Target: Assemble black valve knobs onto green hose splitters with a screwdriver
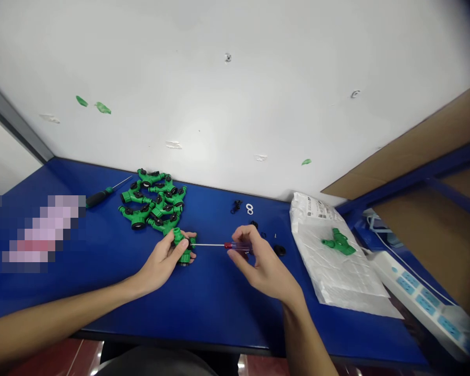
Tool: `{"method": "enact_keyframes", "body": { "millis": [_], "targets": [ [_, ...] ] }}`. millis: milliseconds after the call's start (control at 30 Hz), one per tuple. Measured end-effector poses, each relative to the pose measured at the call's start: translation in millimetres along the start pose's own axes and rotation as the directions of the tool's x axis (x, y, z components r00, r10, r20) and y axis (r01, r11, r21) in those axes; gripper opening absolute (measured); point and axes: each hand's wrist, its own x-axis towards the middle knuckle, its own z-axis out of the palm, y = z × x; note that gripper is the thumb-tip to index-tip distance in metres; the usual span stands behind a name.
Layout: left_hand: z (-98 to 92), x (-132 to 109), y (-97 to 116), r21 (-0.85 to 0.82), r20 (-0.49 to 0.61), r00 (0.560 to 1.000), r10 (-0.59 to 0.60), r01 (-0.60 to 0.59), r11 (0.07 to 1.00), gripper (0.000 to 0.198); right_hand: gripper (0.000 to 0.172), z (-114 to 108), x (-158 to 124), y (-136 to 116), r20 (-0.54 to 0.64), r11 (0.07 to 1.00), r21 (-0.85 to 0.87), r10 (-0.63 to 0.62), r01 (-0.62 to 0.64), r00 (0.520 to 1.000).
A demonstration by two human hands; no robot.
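My left hand (162,261) is closed around a green plastic hose fitting (184,248) with black parts, held just above the blue table (203,297). My right hand (260,261) pinches the clear red-tipped handle of a thin screwdriver (235,245). Its metal shaft runs left, and the tip meets the side of the fitting. Just behind my left hand lies a pile of several similar green fittings (153,201).
A green-handled screwdriver (102,195) lies at the far left of the pile. Small black and white rings (245,209) sit near the wall. A white plastic bag (332,250) with one green fitting (339,243) lies right; a power strip (423,300) beyond it.
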Motion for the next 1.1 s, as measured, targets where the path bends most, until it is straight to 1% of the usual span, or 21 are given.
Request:
{"method": "enact_keyframes", "body": {
  "millis": [67, 100, 167, 233, 300, 400, 467, 533, 600, 667, 733, 767, 800, 833, 900, 967, 1033, 1100],
  "targets": [
    [0.0, 0, 0, 0.007, 0.019, 1.0, 0.0, 0.0, 1.0, 0.036, 0.01, -1, 0, 2, -0.021, 0.998, 0.051, -0.047, 0.048, 0.999],
    [-0.2, 0, 0, 0.009, 0.02, 1.0, 0.0, 0.0, 1.0, 0.035, 0.011, -1, 1, 4, -0.039, 0.997, 0.051, -0.054, 0.056, 0.998],
    [-0.8, 0, -1, 0.008, 0.012, 1.0, 0.002, -0.002, 1.0, 0.035, 0.015, 2, 2, 4, -0.072, 1.0, -0.006, -0.03, 0.03, 0.997],
    [-1.2, 0, -2, 0.008, 0.004, 1.0, 0.005, -0.005, 1.0, 0.036, 0.02, 4, 2, 3, -0.046, 0.996, -0.088, 0.002, -0.006, 0.999],
    [-1.4, 0, -3, 0.004, -0.001, 1.0, 0.002, -0.002, 1.0, 0.036, 0.017, 4, 1, 1, 0.005, 0.992, -0.125, 0.013, -0.013, 1.0],
    [-1.1, 0, -2, -0.005, 0.001, 1.0, -0.002, 0.002, 1.0, 0.036, 0.018, 2, -1, 1, 0.032, 0.997, -0.073, -0.005, 0.008, 0.999],
    [-1.0, 0, -2, -0.002, 0.007, 1.0, 0.001, -0.001, 1.0, 0.036, 0.01, 2, -1, 3, 0.004, 0.999, -0.012, -0.053, 0.053, 0.999],
    [-1.0, 0, -2, 0.014, 0.001, 1.0, 0.007, -0.007, 1.0, 0.037, 0.009, 2, 0, 6, -0.03, 0.994, 0.005, -0.109, 0.109, 0.994],
    [-1.2, -1, -3, 0.04, -0.009, 1.0, 0.019, -0.019, 0.999, 0.037, 0.011, 4, 0, 7, -0.046, 0.99, -0.037, -0.141, 0.139, 0.989],
    [-1.3, -2, -3, 0.067, -0.013, 0.999, 0.033, -0.032, 0.997, 0.038, 0.013, 7, 1, 8, -0.035, 0.985, -0.104, -0.142, 0.138, 0.989],
    [-1.2, -3, -4, 0.082, -0.011, 0.999, 0.038, -0.037, 0.996, 0.037, 0.022, 9, 1, 7, -0.022, 0.976, -0.189, -0.118, 0.112, 0.993],
    [-1.1, -3, -3, 0.084, -0.009, 0.999, 0.036, -0.035, 0.996, 0.037, 0.028, 9, 1, 6, -0.013, 0.971, -0.219, -0.101, 0.096, 0.995],
    [-1.0, -3, -3, 0.084, -0.006, 0.999, 0.032, -0.032, 0.996, 0.037, 0.031, 9, 1, 5, -0.001, 0.97, -0.231, -0.081, 0.079, 0.997],
    [-0.8, -2, -2, 0.081, -0.003, 1.0, 0.026, -0.026, 0.996, 0.037, 0.028, 8, 1, 4, 0.009, 0.974, -0.221, -0.057, 0.058, 0.998],
    [-0.5, -2, -1, 0.069, 0.011, 1.0, 0.014, -0.015, 0.998, 0.037, 0.013, 5, 0, 2, 0.013, 0.989, -0.147, -0.012, 0.014, 1.0],
    [-0.5, -2, 0, 0.058, 0.028, 1.0, 0.01, -0.011, 0.998, 0.036, 0.013, 3, 0, 1, 0.015, 0.998, -0.058, 0.003, -0.002, 1.0],
    [-0.7, -2, 0, 0.061, 0.042, 0.999, 0.015, -0.017, 0.998, 0.034, 0.005, 1, 0, 2, -0.01, 1.0, 0.009, -0.03, 0.03, 0.999],
    [-0.9, -3, -1, 0.077, 0.043, 0.999, 0.023, -0.027, 0.997, 0.034, 0.005, 2, 1, 4, -0.048, 0.997, 0.039, -0.071, 0.073, 0.996]
  ]
}}
